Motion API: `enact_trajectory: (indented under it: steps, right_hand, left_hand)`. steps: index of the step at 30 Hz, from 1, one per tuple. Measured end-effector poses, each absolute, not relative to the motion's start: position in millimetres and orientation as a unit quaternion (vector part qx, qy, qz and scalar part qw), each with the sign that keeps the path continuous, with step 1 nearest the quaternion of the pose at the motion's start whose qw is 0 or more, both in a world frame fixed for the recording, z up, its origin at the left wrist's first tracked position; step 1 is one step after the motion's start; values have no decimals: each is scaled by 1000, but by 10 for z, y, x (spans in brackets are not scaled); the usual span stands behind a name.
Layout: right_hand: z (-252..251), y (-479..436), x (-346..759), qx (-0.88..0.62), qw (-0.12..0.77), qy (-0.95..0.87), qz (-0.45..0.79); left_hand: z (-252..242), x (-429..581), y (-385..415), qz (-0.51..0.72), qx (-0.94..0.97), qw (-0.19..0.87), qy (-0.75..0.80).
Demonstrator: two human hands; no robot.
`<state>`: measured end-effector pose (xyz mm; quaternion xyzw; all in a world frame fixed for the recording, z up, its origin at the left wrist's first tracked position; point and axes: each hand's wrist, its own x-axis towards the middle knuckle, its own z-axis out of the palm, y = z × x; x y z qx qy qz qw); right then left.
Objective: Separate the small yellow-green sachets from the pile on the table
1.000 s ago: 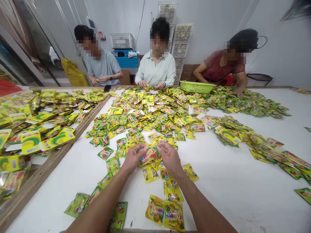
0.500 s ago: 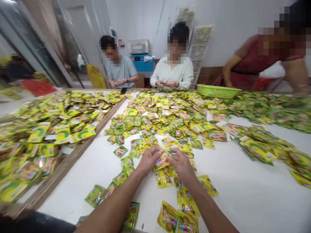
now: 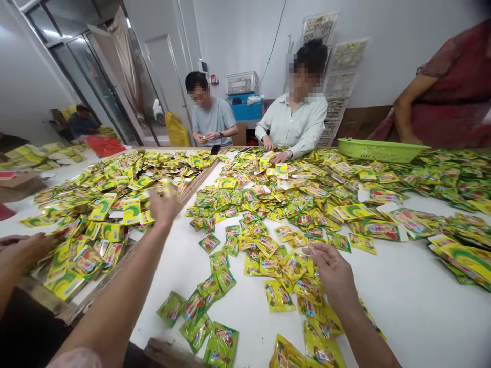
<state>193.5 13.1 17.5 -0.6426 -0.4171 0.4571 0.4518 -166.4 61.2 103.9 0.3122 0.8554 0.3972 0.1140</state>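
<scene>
My left hand (image 3: 163,207) is stretched out over the heap of snack packets (image 3: 103,207) beyond the wooden strip. Motion smears it, but its fingers seem closed on a blurred yellow packet (image 3: 167,187). Over the white tabletop, my right hand (image 3: 333,268) has its fingers stretched out to the left, holding nothing I can see. Its fingertips are close above small yellow packets (image 3: 293,268); whether they touch is unclear. Small green packets (image 3: 210,289) lie in a loose line left of these. Farther back is a mixed heap of green and yellow packets (image 3: 268,199).
A wooden strip (image 3: 197,183) divides the tabletop. A light green basket (image 3: 379,151) stands at the back right. Across the table, one person (image 3: 215,120) handles a packet and another (image 3: 295,122) reaches into the heap. A co-worker's hand (image 3: 28,250) is at the left edge.
Both hands held one packet at the middle; now they are apart. My left hand has swung left over the divider, and my right hand has let go. The view has turned left.
</scene>
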Motion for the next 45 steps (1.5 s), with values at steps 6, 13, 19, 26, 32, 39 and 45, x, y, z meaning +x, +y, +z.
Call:
enact_trajectory:
  steps: [6,13,19,26,32,39,45]
  right_hand:
    - [124,128,1878,-631,431,-458,453]
    - [101,115,1933,-636,431,-468,437]
    - [92,74,1822,-619,408,-518,427]
    - [130,29,1672,-561,389,-576,451]
    - [208,28,1718,-578,385,-560,451]
    - [225,50,1803,-556,423,-529,482]
    - [149,49,1837,-550,410,-533,495]
  left_hand:
    - [665,-1894,892,167,386,54,906]
    - [1,-1436,758,88,446,179,873]
    - [37,-833,563,171,558,247,774]
    - [187,-42,316,307,509,556,581]
    - [220,199,174,278,535,583,545]
    - [255,136,135,306,467,651,514]
    - [293,137,53,414,304,707,487]
